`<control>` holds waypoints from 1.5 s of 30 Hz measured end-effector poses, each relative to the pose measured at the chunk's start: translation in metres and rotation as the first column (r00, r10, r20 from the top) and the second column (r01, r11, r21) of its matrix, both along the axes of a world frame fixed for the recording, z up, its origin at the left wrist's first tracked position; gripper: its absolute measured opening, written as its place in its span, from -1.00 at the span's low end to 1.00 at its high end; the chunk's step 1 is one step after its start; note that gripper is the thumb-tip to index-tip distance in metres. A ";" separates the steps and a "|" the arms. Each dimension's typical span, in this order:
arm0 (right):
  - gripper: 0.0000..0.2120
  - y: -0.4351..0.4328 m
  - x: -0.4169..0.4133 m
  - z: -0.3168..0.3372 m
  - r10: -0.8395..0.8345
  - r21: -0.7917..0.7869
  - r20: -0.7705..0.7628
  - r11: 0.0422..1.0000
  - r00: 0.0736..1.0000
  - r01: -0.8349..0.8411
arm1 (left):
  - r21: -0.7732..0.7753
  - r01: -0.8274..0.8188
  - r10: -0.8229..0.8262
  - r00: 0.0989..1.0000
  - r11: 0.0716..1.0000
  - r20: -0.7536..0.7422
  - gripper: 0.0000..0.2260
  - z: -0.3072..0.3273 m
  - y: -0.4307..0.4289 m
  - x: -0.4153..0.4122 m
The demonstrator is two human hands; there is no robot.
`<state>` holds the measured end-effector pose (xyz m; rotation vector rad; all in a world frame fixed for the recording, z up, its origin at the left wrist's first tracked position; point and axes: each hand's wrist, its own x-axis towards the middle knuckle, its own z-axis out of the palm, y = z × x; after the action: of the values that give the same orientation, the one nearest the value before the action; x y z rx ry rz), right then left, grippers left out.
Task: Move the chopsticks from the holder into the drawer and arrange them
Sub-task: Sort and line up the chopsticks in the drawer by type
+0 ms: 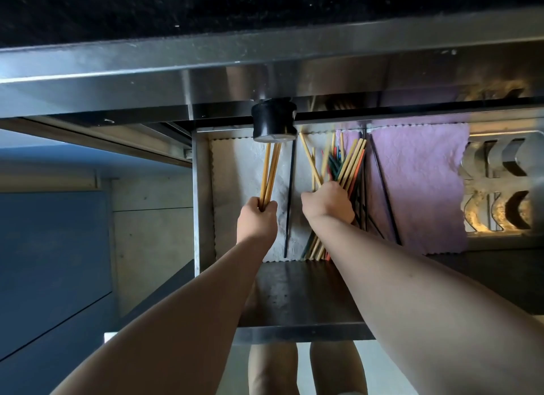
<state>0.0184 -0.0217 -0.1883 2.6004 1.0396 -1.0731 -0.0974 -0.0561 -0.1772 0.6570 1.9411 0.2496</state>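
Note:
The steel drawer (203, 206) is pulled out, lined with a white cloth (232, 176) on the left and a purple cloth (418, 185) on the right. My left hand (257, 220) grips a few light wooden chopsticks (270, 170) that point away over the white cloth. My right hand (326, 203) rests on and grips a mixed pile of chopsticks (346, 164), wooden, black, red and green. One black chopstick (290, 197) lies alone between my hands. Another black chopstick (384, 191) lies on the purple cloth. A black holder (273, 120) lies at the drawer's far edge.
A steel counter edge (265, 67) overhangs the drawer's back. To the right of the purple cloth stand metal utensils or moulds (500, 188). Below the drawer front, the person's legs (300, 368) show. A blue cabinet (53, 262) stands at the left.

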 end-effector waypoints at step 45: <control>-0.81 -0.025 0.121 0.020 -0.490 -0.035 -0.607 0.803 0.626 0.594 | -0.020 0.266 -0.267 0.961 0.964 -0.078 -0.81 -0.015 0.002 0.095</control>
<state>0.1394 -0.0472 -0.1678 2.8627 0.3742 -2.1395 -0.0025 -0.0538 -0.1926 0.9251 1.9017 0.0463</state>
